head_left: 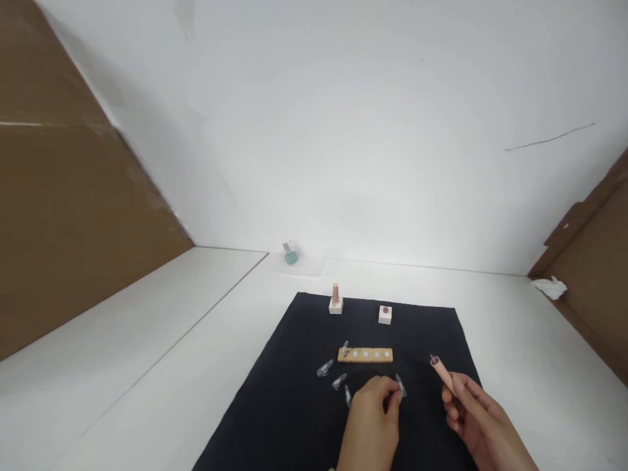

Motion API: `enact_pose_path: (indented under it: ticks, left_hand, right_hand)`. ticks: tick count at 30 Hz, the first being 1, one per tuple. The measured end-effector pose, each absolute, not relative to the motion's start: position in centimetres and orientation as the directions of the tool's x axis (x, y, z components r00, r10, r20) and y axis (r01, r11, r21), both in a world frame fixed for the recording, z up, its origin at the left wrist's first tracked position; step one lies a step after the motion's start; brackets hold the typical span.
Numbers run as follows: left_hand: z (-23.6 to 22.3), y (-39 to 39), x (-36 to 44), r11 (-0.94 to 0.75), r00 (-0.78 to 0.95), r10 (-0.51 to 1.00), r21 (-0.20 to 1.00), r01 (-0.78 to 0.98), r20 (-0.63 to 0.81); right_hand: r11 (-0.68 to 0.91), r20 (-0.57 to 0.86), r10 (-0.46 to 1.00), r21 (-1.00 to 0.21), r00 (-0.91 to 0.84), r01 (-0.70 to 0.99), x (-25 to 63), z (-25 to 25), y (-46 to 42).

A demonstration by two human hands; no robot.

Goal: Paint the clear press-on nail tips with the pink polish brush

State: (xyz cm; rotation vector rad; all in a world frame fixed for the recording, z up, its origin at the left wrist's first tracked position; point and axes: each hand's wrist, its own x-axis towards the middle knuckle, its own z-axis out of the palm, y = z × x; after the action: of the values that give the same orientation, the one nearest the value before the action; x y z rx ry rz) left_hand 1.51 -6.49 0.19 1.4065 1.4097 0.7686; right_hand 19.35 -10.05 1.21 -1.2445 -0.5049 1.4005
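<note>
My left hand (373,418) pinches a clear false nail tip (401,386) over a black mat (275,405). My right hand (478,415) is closed on a pink nail polish brush cap (443,371), its brush end pointing up and left. A wooden strip with white dots (366,355) lies ahead of my hands, with one nail tip stuck at its left end. Three more clear nail tips (338,381) lie loose on the mat left of my left hand. An open white polish bottle (385,314) and a capped pink-topped bottle (335,299) stand at the mat's far edge.
A teal bottle (290,254) lies near the white back wall. A crumpled white tissue (550,286) sits at the right by brown cardboard (596,275). More cardboard (73,196) rises on the left. The white table (147,340) surrounds the mat.
</note>
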Motion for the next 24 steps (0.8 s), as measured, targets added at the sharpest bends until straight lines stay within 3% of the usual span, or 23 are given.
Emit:
enact_pose_path:
  ticks: [4, 6, 11, 15, 19, 24]
  left_hand:
    - [1.7, -7.3, -0.4, -0.165, 0.215, 0.971, 0.945, 0.284, 0.105]
    - [3.4, -6.7, -1.9, -0.201, 0.219, 0.963, 0.961, 0.187, 0.159]
    - [8.0, -2.0, -4.6, 0.019, 0.23, 0.973, 1.0, -0.003, -0.018]
    - [8.6, 0.8, -5.5, 0.032, 0.268, 0.963, 0.991, -0.132, 0.004]
    - [7.7, 1.0, -6.4, 0.058, 0.283, 0.959, 0.982, -0.178, -0.005]
    - [7.1, 1.0, -7.5, 0.025, 0.171, 0.985, 0.978, -0.208, 0.011]
  right_hand:
    - [-0.203, -0.359, 0.891, -0.863, 0.279, -0.462, 20.0, 1.0, -10.0]
    - [-0.132, -0.317, 0.88, -0.879, 0.354, -0.459, 20.0, 1.9, -9.7]
    - [-0.004, -0.14, 0.926, -0.932, 0.351, -0.362, 18.8, 8.4, -7.0]
    - [0.16, 0.093, 0.969, -0.943, 0.231, -0.292, 17.1, 14.1, -3.0]
    - [0.273, 0.245, 0.959, -0.932, 0.141, -0.238, 15.3, 16.1, 0.2]
    - [0.31, 0.313, 0.95, -0.936, -0.01, 0.165, 13.2, 15.2, 0.3]
